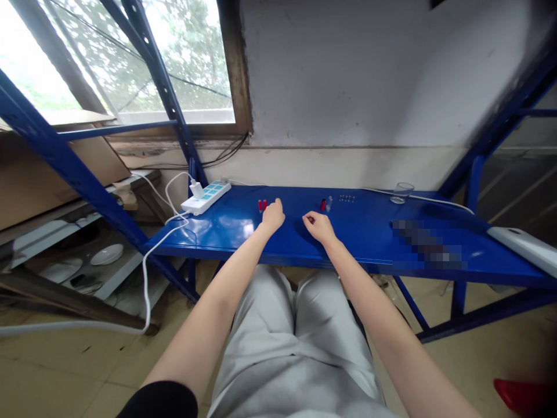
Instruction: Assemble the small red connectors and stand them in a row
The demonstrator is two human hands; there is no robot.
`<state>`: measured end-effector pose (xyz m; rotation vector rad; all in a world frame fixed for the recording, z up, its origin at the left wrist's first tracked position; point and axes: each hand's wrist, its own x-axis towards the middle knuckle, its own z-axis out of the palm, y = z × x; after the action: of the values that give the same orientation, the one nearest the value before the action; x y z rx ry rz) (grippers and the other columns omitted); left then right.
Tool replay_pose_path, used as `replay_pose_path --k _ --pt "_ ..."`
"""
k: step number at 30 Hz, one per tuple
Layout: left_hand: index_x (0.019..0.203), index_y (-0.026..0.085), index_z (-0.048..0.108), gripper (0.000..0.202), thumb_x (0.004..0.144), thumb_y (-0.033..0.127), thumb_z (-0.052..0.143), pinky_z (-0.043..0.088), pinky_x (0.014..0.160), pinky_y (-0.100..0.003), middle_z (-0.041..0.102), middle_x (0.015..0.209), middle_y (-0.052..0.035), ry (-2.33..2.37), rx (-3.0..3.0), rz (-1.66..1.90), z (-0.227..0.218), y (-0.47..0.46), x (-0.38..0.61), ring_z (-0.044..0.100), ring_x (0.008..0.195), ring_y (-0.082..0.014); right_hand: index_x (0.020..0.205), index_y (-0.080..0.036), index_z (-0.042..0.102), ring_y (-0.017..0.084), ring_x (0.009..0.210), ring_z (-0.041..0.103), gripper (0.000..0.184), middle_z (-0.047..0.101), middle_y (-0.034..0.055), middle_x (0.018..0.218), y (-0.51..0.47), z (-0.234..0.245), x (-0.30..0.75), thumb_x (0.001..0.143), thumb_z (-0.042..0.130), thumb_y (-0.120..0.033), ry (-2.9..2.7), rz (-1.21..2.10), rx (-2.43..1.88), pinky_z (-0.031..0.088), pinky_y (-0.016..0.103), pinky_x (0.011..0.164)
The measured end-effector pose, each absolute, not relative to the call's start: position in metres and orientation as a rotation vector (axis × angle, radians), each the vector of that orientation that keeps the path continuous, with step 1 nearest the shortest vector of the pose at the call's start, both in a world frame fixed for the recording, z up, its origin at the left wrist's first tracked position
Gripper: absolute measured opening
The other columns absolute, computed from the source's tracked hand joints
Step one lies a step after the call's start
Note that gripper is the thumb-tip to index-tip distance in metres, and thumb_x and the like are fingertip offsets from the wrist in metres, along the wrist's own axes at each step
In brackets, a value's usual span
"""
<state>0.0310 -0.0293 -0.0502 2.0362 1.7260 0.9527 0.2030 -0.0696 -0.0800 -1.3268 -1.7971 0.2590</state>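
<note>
Left hand: the left hand (pixel 272 216) is rested on the blue bench (pixel 374 232), closed into a loose fist with the knuckles up; whether anything is enclosed cannot be told.
Right hand: the right hand (pixel 319 225) is laid near the left one, fingers curled in and thumb drawn to the forefinger; anything pinched there is too small to be made out.
Red pair: two small red pieces (pixel 262 205) are stood side by side just beyond the left hand, close to its knuckles.
Red and clear: a red piece (pixel 322 204) and a clear piece (pixel 329 203) are set together just beyond the right hand, apart from its fingers.
Small parts: a cluster of tiny pale parts (pixel 347 198) is seen just right of the clear piece.
Glass: a clear glass (pixel 402 192) is stood well to the right of the right hand, near the bench's back edge.
Power strip: a white power strip (pixel 206 197) with pale blue sockets is laid well left of the left hand, with a white plug (pixel 196 188) inserted; its print cannot be read.
Writing: a pixelated patch (pixel 429 244) is seen right of the right hand; it is illegible.
</note>
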Motion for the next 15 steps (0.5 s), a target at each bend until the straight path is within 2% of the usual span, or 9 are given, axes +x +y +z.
replay_pose_path --k 3,6,9,15 --pt "0.088 0.015 0.054 0.013 0.077 0.01 0.05 0.045 0.064 -0.027 0.061 0.07 -0.0075 1.539 1.924 1.168 -0.056 -0.032 0.034 0.061 0.065 -0.0177 0.072 -0.02 0.062 0.015 0.057 0.054 0.022 0.062 0.0032 0.065 -0.07 -0.08 0.203 0.079 0.046 -0.033 -1.794 0.243 -1.333 0.038 0.026 0.056" --pt "0.093 0.017 0.05 0.013 0.085 0.018 0.04 0.039 0.048 -0.021 0.057 0.06 0.001 1.263 1.741 1.273 -0.063 -0.038 0.04 0.047 0.039 -0.0081 0.078 -0.02 0.062 0.016 0.06 0.055 0.023 0.063 0.0044 0.07 -0.07 -0.078 0.202 0.081 0.044 -0.034 -1.789 0.225 -1.317 0.039 0.026 0.058" --pt "0.096 0.017 0.047 0.015 0.087 0.019 0.035 0.033 0.04 -0.017 0.055 0.059 0.004 1.104 1.557 1.333 -0.069 -0.048 0.044 0.041 0.033 -0.0043 0.087 -0.02 0.061 0.016 0.065 0.055 0.024 0.064 0.0054 0.079 -0.07 -0.078 0.202 0.083 0.042 -0.034 -1.79 0.217 -1.302 0.04 0.027 0.06" --pt "0.095 0.017 0.044 0.011 0.088 0.023 0.037 0.024 0.034 -0.015 0.055 0.062 0.0037 0.964 1.395 1.348 -0.07 -0.064 0.044 0.044 0.033 -0.0033 0.095 -0.019 0.058 0.014 0.066 0.053 0.025 0.061 0.0054 0.084 -0.07 -0.079 0.201 0.085 0.042 -0.036 -1.848 0.2 -1.274 0.041 0.027 0.063"
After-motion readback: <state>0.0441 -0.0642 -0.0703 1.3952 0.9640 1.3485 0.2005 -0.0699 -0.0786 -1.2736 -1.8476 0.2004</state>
